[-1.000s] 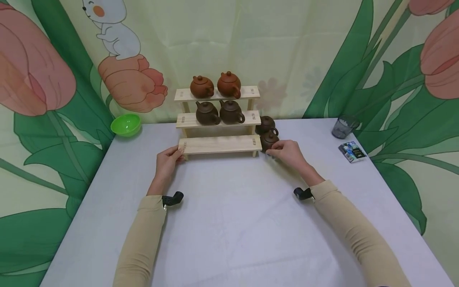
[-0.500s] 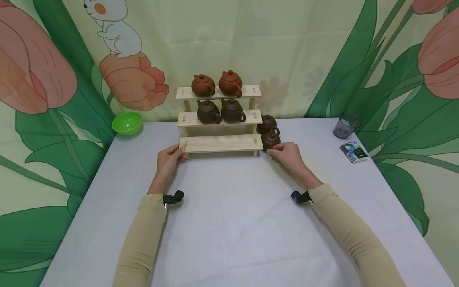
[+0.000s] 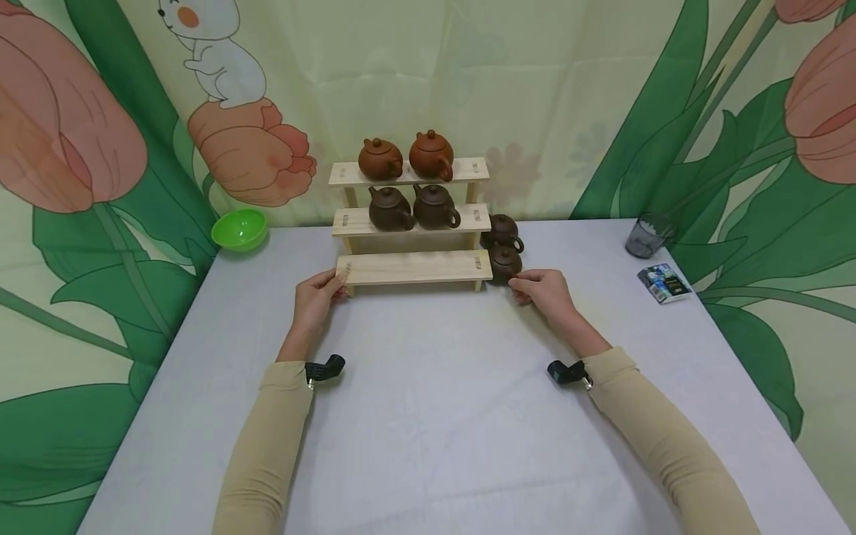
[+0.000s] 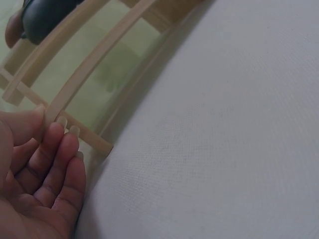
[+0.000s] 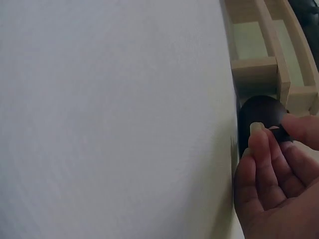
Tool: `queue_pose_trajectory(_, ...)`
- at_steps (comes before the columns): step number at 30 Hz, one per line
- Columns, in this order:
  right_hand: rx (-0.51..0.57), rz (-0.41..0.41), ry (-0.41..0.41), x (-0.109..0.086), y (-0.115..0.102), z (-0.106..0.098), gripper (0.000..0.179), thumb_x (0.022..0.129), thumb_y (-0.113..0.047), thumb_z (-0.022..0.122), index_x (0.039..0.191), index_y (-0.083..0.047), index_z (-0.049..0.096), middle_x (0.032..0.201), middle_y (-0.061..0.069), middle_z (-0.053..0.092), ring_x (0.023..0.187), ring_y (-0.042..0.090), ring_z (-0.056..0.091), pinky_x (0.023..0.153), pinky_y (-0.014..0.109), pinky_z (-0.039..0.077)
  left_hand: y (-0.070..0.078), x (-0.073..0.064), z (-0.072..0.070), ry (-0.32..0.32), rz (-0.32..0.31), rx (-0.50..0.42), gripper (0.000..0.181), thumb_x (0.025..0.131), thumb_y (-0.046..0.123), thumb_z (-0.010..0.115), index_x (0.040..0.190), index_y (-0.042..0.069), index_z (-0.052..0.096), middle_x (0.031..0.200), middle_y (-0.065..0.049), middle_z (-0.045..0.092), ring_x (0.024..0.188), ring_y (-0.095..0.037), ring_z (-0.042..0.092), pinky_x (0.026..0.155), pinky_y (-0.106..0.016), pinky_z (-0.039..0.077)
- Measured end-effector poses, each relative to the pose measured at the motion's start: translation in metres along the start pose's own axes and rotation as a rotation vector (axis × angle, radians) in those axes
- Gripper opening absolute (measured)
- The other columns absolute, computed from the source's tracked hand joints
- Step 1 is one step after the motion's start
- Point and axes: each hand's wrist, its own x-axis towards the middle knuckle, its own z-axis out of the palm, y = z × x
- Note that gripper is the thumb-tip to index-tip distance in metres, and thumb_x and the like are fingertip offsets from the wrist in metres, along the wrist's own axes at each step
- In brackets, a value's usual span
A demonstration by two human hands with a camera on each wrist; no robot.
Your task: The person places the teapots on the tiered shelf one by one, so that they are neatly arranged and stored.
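My left hand grips the left end of the lowest board of a three-step wooden display shelf. In the left wrist view, the thumb lies over the board's corner and the fingertips curl beneath it. Beside the shelf's right end, a small dark brown teapot stands on the table. My right hand pinches its handle between thumb and fingers; the right wrist view shows the teapot's rounded body partly behind the fingertips.
Another dark teapot stands behind. Two dark teapots sit on the middle step, two reddish-brown ones on top. A green bowl is at back left; a clear glass and a small printed pack are at right.
My right hand has shifted slightly right, from the front of the nearer dark teapot to its handle side. My left hand keeps its grip on the shelf. The head view has moved slightly.
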Motion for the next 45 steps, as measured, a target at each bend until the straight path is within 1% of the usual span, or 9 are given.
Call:
queue_pose_trajectory(7,-0.006,-0.016,0.016,-0.006,0.001,-0.008,0.035,0.092,-0.022,0.071,0.114,0.005,0.070,0.083,0.008,0.074,0.067,0.008,0.069,0.066,0.023,0.060,0.000,0.000,0.000,0.004,-0.019,0.007,0.039,0.096,0.024,0.067,0.131,0.006,0.064,0.093,0.002,0.064,0.077,-0.006,0.062,0.074,-0.019,0.057)
queue_pose_trajectory(10,-0.019,-0.028,0.050,-0.010,0.000,-0.012,0.034,0.093,-0.023,0.070,0.113,0.004,0.071,0.090,0.018,0.074,0.069,0.009,0.069,0.068,0.022,0.060,0.002,-0.001,-0.001,-0.004,-0.017,0.010,0.039,0.096,0.024,0.067,0.131,0.005,0.064,0.091,0.002,0.064,0.076,-0.005,0.062,0.074,-0.019,0.057)
queue_pose_trajectory(12,-0.042,-0.054,0.081,-0.012,-0.001,-0.014,0.033,0.092,-0.023,0.071,0.112,0.003,0.072,0.091,0.019,0.075,0.069,0.009,0.069,0.068,0.020,0.058,0.003,-0.001,-0.001,-0.009,-0.016,0.011,0.040,0.096,0.024,0.067,0.131,0.005,0.064,0.091,0.003,0.064,0.077,-0.005,0.062,0.074,-0.019,0.057)
queue_pose_trajectory(17,-0.110,-0.126,0.146,-0.016,-0.004,-0.019,0.030,0.093,-0.027,0.071,0.108,-0.002,0.075,0.083,0.009,0.075,0.069,0.008,0.067,0.068,0.015,0.053,0.004,-0.001,0.000,-0.012,-0.029,0.016,0.041,0.096,0.026,0.067,0.132,0.007,0.064,0.095,0.002,0.064,0.078,-0.005,0.062,0.076,-0.019,0.057)
queue_pose_trajectory(22,-0.115,-0.185,0.171,-0.022,-0.011,-0.021,0.031,0.093,-0.027,0.071,0.109,-0.001,0.075,0.088,0.015,0.074,0.069,0.006,0.066,0.068,0.023,0.057,0.003,-0.001,0.000,-0.007,-0.031,0.008,0.040,0.096,0.026,0.067,0.132,0.007,0.064,0.095,0.002,0.064,0.077,-0.005,0.062,0.075,-0.019,0.057)
queue_pose_trajectory(26,-0.086,-0.218,0.188,-0.025,-0.018,-0.019,0.030,0.091,-0.024,0.073,0.108,0.001,0.075,0.081,0.009,0.075,0.066,0.004,0.066,0.067,0.027,0.057,0.003,-0.001,0.001,-0.004,-0.026,0.001,0.039,0.096,0.025,0.067,0.131,0.007,0.065,0.093,0.003,0.064,0.076,-0.005,0.062,0.073,-0.018,0.057)
queue_pose_trajectory(29,-0.063,-0.237,0.172,-0.028,-0.024,-0.015,0.029,0.090,-0.022,0.074,0.107,0.002,0.075,0.076,0.001,0.073,0.064,0.003,0.066,0.064,0.024,0.055,0.003,-0.002,0.001,-0.004,-0.019,-0.006,0.039,0.096,0.024,0.066,0.131,0.006,0.065,0.092,0.003,0.064,0.077,-0.005,0.061,0.073,-0.017,0.057)
queue_pose_trajectory(37,-0.008,-0.270,0.118,-0.029,-0.030,0.007,0.025,0.089,-0.020,0.076,0.104,0.000,0.077,0.078,0.012,0.073,0.064,0.005,0.066,0.061,0.020,0.053,0.001,0.000,0.000,-0.010,0.000,-0.007,0.041,0.096,0.024,0.067,0.132,0.004,0.063,0.089,0.004,0.064,0.075,-0.005,0.062,0.072,-0.017,0.057)
queue_pose_trajectory(45,0.011,-0.304,0.091,-0.026,-0.037,0.038,0.021,0.088,-0.016,0.076,0.100,0.001,0.077,0.072,0.005,0.071,0.061,0.004,0.064,0.058,0.018,0.049,0.001,-0.001,0.000,-0.003,-0.014,-0.008,0.041,0.096,0.024,0.066,0.132,0.005,0.063,0.090,0.004,0.064,0.075,-0.004,0.061,0.072,-0.017,0.057)
